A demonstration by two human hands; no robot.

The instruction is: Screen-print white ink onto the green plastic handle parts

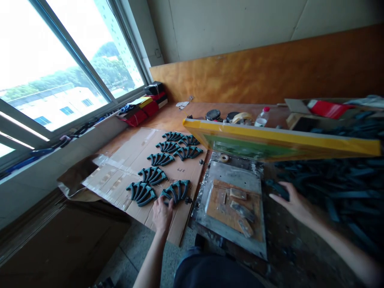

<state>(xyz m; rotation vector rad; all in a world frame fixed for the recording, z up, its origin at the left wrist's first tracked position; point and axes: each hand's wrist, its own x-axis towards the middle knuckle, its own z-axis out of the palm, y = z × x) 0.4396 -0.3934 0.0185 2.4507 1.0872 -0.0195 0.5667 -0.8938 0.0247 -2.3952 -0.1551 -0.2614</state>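
Observation:
On the cardboard sheet, my left hand has its fingers closed at the lower-left end of a fan-shaped group of dark green curved handle-like parts. It grips one such part there, mostly hidden by the fingers. Over on the right, my right hand is closed around a single dark green handle-like part, beside the large pile. Between the hands is a grey base plate bearing a wooden board with small blocks. Above it tilts a raised screen frame edged in yellow tape.
More fans of green parts lie on the cardboard. A heap of similar dark parts fills the right side. Behind the frame stand a bottle with a red cap and dark-lidded jars. A window is at left.

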